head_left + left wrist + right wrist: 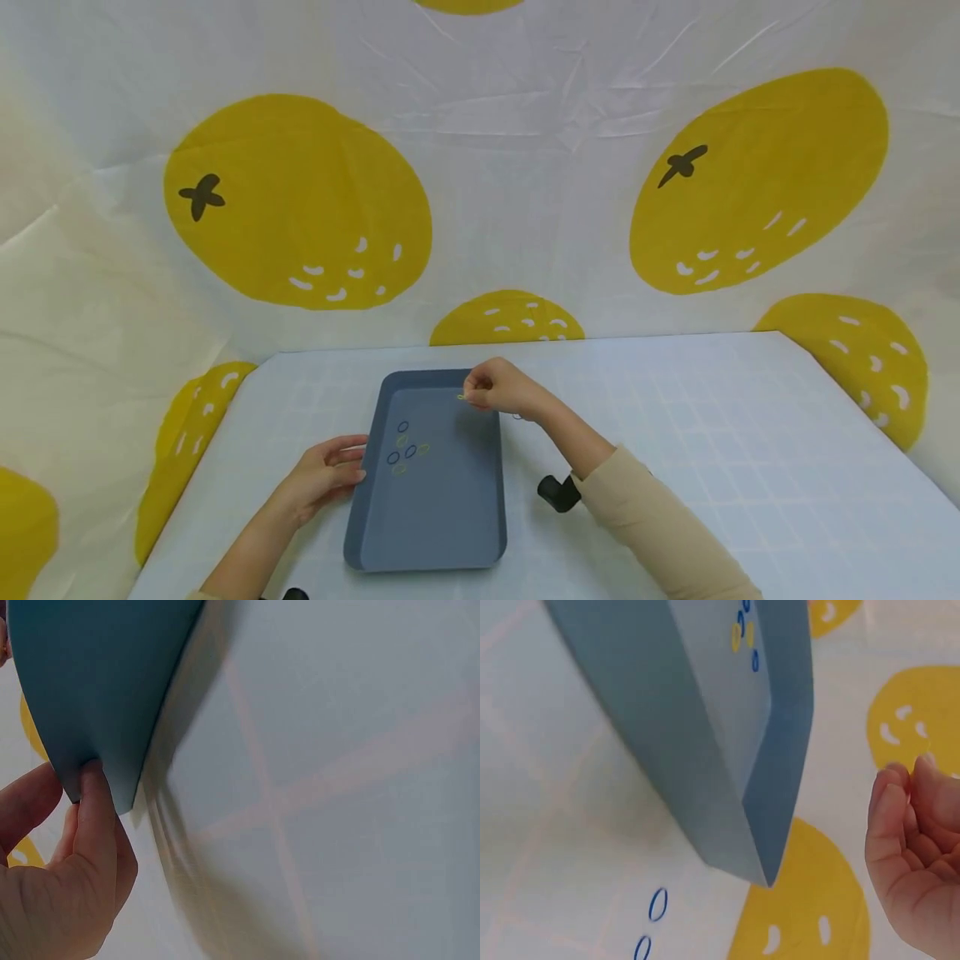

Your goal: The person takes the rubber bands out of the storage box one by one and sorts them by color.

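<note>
Head cam: R hand (501, 390) prob. pinching yellow ring (461, 397) at fingertips (472, 395), above tray (431, 525); L hand (322, 475) grips tray.

Plain beige right sleeve (660, 529), a rounded black piece (557, 494) beside its cuff (602, 473).

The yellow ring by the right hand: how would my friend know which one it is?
Find the big blue-gray tray on the table. Over its far right corner is the right hand. The yellow ring peeks out from its pinch; the other yellow rings lie grouped with blue rings on the tray.
</note>
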`<state>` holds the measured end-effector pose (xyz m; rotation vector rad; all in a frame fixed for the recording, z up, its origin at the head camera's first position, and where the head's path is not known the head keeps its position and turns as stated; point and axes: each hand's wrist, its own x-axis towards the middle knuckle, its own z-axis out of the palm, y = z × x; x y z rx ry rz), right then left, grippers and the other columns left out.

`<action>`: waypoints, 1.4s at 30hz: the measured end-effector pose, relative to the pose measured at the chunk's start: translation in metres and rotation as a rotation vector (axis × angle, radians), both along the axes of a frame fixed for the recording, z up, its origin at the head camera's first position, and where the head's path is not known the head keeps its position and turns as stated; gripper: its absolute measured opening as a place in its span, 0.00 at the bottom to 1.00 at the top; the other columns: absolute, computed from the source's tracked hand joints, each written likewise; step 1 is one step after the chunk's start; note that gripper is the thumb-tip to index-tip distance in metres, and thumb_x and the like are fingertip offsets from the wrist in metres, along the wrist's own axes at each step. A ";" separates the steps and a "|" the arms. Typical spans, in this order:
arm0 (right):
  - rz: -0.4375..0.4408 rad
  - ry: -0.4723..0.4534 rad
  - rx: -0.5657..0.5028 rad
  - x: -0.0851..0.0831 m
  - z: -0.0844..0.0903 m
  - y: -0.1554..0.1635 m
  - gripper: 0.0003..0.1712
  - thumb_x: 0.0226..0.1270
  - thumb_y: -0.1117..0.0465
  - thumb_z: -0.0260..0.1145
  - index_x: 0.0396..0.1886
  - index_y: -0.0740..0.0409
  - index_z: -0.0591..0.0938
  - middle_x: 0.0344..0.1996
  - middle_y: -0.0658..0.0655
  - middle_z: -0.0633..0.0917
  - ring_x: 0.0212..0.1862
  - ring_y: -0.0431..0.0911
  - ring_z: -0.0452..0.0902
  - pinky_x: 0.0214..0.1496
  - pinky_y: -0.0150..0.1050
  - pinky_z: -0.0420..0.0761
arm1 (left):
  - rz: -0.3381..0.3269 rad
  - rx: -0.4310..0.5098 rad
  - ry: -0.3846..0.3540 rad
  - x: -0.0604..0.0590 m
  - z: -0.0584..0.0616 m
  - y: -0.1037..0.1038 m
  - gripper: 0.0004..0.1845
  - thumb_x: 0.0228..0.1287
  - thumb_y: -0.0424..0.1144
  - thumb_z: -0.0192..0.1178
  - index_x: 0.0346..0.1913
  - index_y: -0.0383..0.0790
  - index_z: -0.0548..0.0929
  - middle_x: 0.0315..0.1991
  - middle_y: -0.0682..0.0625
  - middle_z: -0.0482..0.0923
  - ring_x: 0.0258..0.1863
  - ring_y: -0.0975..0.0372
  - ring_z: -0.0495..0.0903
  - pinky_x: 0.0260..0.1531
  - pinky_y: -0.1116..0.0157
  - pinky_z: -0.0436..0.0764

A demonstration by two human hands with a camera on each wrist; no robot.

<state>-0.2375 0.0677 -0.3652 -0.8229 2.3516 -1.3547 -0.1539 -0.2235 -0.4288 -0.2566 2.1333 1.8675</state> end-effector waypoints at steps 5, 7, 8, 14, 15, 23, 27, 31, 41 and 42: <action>-0.007 0.004 -0.001 0.005 0.001 0.014 0.09 0.64 0.69 0.60 0.23 0.64 0.76 0.15 0.51 0.69 0.20 0.42 0.61 0.23 0.34 0.62 | 0.010 -0.013 -0.003 0.001 0.000 0.000 0.33 0.52 0.18 0.58 0.64 0.23 0.62 0.56 0.29 0.69 0.43 0.57 0.78 0.38 0.61 0.80; -0.013 -0.003 -0.004 0.005 0.000 0.019 0.08 0.64 0.69 0.60 0.24 0.64 0.77 0.15 0.51 0.70 0.21 0.42 0.63 0.23 0.34 0.64 | 0.007 -0.011 0.002 0.000 0.000 0.000 0.33 0.52 0.18 0.58 0.64 0.23 0.62 0.56 0.28 0.69 0.43 0.57 0.78 0.38 0.61 0.80; -0.013 -0.009 -0.008 0.005 -0.001 0.022 0.08 0.64 0.69 0.60 0.24 0.64 0.77 0.16 0.51 0.71 0.22 0.43 0.65 0.24 0.34 0.66 | 0.000 -0.011 0.005 0.000 0.000 0.000 0.33 0.52 0.18 0.58 0.64 0.22 0.61 0.56 0.28 0.68 0.43 0.57 0.78 0.38 0.61 0.80; -0.018 -0.180 -0.119 0.003 -0.010 0.041 0.06 0.63 0.69 0.61 0.30 0.70 0.78 0.21 0.53 0.78 0.28 0.48 0.73 0.34 0.38 0.76 | 0.007 -0.009 -0.002 0.000 -0.001 0.001 0.33 0.52 0.17 0.59 0.64 0.23 0.62 0.56 0.28 0.69 0.42 0.57 0.79 0.38 0.61 0.80; -0.029 -0.215 -0.142 0.003 -0.012 0.044 0.06 0.63 0.69 0.61 0.30 0.70 0.79 0.22 0.53 0.78 0.29 0.48 0.74 0.36 0.40 0.77 | 0.008 -0.011 -0.002 -0.001 -0.001 0.001 0.33 0.52 0.17 0.59 0.64 0.23 0.62 0.56 0.29 0.69 0.43 0.57 0.79 0.38 0.61 0.80; -0.076 -0.312 -0.242 0.003 -0.022 0.063 0.10 0.62 0.71 0.62 0.37 0.79 0.77 0.26 0.56 0.82 0.31 0.43 0.79 0.47 0.49 0.79 | 0.023 -0.023 -0.006 -0.002 -0.001 0.001 0.34 0.51 0.17 0.59 0.63 0.23 0.63 0.55 0.29 0.69 0.44 0.56 0.78 0.38 0.61 0.80; -0.091 -0.324 -0.239 0.005 -0.027 0.070 0.11 0.61 0.70 0.62 0.37 0.79 0.77 0.26 0.56 0.83 0.32 0.43 0.79 0.47 0.49 0.79 | 0.027 -0.019 -0.013 -0.001 -0.001 0.001 0.34 0.51 0.17 0.59 0.63 0.23 0.63 0.55 0.29 0.70 0.43 0.57 0.78 0.38 0.61 0.80; -0.106 -0.336 -0.227 0.007 -0.032 0.075 0.13 0.61 0.69 0.64 0.39 0.79 0.77 0.27 0.57 0.83 0.31 0.45 0.79 0.46 0.49 0.79 | 0.031 -0.018 -0.008 -0.001 0.000 0.002 0.33 0.51 0.17 0.59 0.63 0.23 0.63 0.55 0.29 0.70 0.42 0.57 0.78 0.38 0.61 0.80; -0.115 -0.404 -0.225 0.011 -0.047 0.080 0.18 0.58 0.72 0.65 0.43 0.84 0.74 0.27 0.54 0.85 0.31 0.43 0.80 0.44 0.45 0.80 | 0.044 -0.030 -0.011 0.000 0.000 0.004 0.32 0.51 0.17 0.58 0.62 0.24 0.65 0.54 0.30 0.71 0.42 0.57 0.78 0.37 0.61 0.80; -0.121 -0.409 -0.221 0.012 -0.049 0.080 0.17 0.58 0.72 0.65 0.43 0.84 0.75 0.27 0.54 0.85 0.31 0.42 0.80 0.44 0.45 0.80 | 0.041 -0.032 -0.011 0.001 0.001 0.003 0.32 0.52 0.17 0.58 0.62 0.24 0.65 0.55 0.30 0.70 0.43 0.57 0.78 0.38 0.61 0.80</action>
